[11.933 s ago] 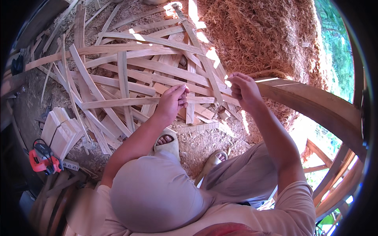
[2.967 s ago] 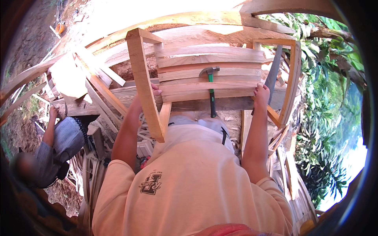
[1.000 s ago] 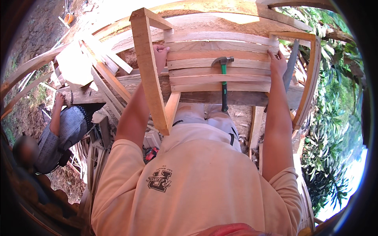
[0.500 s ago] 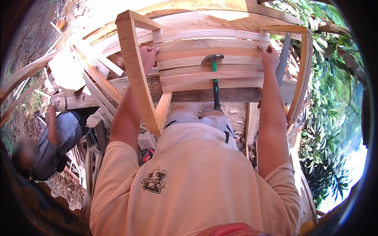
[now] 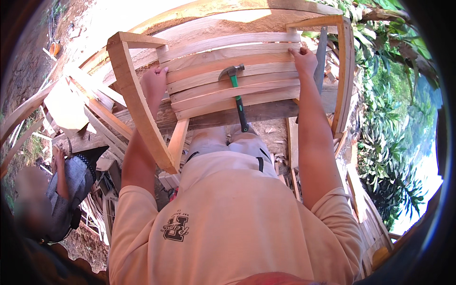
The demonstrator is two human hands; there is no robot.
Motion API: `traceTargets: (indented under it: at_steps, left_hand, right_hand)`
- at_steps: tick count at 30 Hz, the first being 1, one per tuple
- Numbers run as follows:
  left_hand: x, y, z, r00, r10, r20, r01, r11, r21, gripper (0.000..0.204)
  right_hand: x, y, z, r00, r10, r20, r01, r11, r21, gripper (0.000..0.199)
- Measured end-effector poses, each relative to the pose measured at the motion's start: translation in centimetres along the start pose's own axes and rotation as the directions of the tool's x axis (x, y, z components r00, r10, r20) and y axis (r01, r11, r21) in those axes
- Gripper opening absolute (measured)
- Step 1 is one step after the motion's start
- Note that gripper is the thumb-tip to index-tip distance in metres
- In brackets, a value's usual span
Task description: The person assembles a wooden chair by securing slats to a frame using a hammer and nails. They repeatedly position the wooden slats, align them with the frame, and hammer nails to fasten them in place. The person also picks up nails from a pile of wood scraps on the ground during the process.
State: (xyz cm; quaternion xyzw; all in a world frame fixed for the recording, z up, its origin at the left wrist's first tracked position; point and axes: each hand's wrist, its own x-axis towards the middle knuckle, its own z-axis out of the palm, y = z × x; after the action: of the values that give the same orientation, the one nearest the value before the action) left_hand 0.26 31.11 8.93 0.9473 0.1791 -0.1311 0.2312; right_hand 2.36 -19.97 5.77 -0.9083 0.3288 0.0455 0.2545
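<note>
A wooden chair frame (image 5: 137, 102) with curved side rails lies across a thick plank (image 5: 266, 111) in front of me. Several pale slats (image 5: 228, 54) span the frame. My left hand (image 5: 154, 83) grips the left ends of the slats. My right hand (image 5: 304, 59) presses on their right ends beside the right rail (image 5: 344, 71). A claw hammer (image 5: 235, 92) with a green and black handle lies loose on the slats between my hands.
A grey saw blade (image 5: 320, 52) stands by my right hand. Another person (image 5: 57, 190) crouches at the lower left among stacked wood pieces (image 5: 71, 104). Green plants (image 5: 394, 118) fill the right side.
Since a second ago both hands stay on the slat ends and the hammer stays put. The view has shifted slightly. Much earlier I was handling loose slats on the ground.
</note>
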Motion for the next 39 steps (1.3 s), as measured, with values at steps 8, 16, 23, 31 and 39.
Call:
traceTargets:
  at_steps: [8,16,23,31,39]
  left_hand:
    - [0.2,0.8,-0.9,0.999,-0.028,0.044,0.031,0.998,-0.063,0.037]
    - [0.3,1.2,-1.3,0.992,0.053,-0.117,-0.048,0.998,0.049,0.066]
    - [0.2,1.9,-1.7,0.997,0.079,0.008,-0.079,0.997,-0.011,0.052]
    - [0.5,1.1,-0.9,0.998,0.065,0.007,-0.066,0.995,0.076,0.041]
    - [1.2,2.3,-3.1,0.983,0.134,0.125,-0.149,0.981,0.122,0.037]
  right_hand:
    - [0.4,0.5,0.5,1.000,0.026,0.005,-0.025,0.996,-0.082,0.065]
    - [3.6,-0.6,1.5,0.974,-0.211,-0.086,0.202,0.974,-0.104,0.077]
    - [3.9,-2.6,2.2,0.996,-0.088,-0.025,0.083,0.981,-0.174,0.083]
    - [3.9,-2.7,1.7,0.990,-0.140,0.011,0.140,0.973,-0.184,0.084]
    - [3.9,-2.0,1.8,0.985,-0.172,0.001,0.169,0.968,-0.187,0.084]
